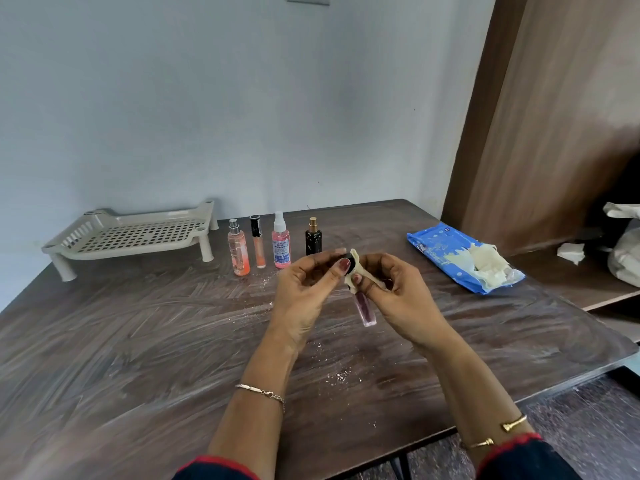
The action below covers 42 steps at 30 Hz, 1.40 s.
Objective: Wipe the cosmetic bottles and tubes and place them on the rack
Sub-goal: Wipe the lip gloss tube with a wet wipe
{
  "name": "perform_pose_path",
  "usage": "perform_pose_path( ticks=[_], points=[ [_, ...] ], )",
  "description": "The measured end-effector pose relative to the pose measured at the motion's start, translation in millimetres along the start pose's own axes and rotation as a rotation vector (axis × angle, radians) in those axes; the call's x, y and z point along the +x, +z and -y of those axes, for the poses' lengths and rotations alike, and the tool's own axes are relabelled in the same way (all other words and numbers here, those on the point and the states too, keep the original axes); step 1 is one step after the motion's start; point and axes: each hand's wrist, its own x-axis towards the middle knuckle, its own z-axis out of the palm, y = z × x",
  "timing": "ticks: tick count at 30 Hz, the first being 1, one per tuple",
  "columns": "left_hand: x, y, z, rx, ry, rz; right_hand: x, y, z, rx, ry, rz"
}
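Note:
Above the middle of the table I hold a small lip gloss tube with a black cap and purplish contents. My left hand pinches its black cap. My right hand presses a cream wipe around the tube's upper part. Behind my hands stand an orange spray bottle, a slim peach tube with a black cap, a pink spray bottle and a black bottle with a gold top. The beige perforated rack sits at the far left with nothing visible on it.
A blue pack of wipes lies at the right with crumpled wipes on it. The dark wooden table shows dusty smears and white specks. A wooden cupboard stands at the right, white bags on its shelf.

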Motion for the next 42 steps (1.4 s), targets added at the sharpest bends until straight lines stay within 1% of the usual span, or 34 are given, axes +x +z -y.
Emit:
perform_pose_path(
  ticks=[5,9,12,16,22,26,31,37,39,42],
  points=[
    [2.7,0.3,4.4,0.063,0.012,-0.044,2.2,3.9,1.2,-0.122,-0.014,-0.039],
    [6.4,-7.5,5.8,-0.111,-0.008,-0.168,-2.1,6.3,-7.1,-0.280,0.028,-0.101],
    [8.2,-14.0,5.9,-0.202,-0.039,-0.211,-11.3,6.0,-13.6,-0.357,0.097,-0.111],
    [7.3,-12.6,6.3,-0.194,-0.071,-0.207,-13.8,3.1,-11.2,-0.368,0.123,-0.100],
    [7.9,-6.1,8.4,-0.149,-0.058,-0.188,-0.3,11.8,-1.7,-0.381,0.077,-0.125],
    [7.3,-10.1,5.6,-0.191,-0.061,-0.203,-1.8,19.5,-1.5,-0.377,0.092,-0.110],
    [8.5,-18.6,1.8,-0.282,-0.102,-0.236,-15.9,15.8,-7.5,-0.337,0.140,-0.114],
    [11.3,-21.9,1.6,-0.468,-0.076,-0.279,-33.6,10.8,-11.6,-0.231,0.146,-0.204],
    [12.6,-23.3,1.8,-0.489,-0.059,-0.274,-37.7,12.5,-10.6,-0.114,0.159,-0.237],
    [11.7,-21.5,2.7,-0.467,-0.054,-0.252,-37.4,16.8,-7.9,0.212,0.244,-0.321]
  ],
)
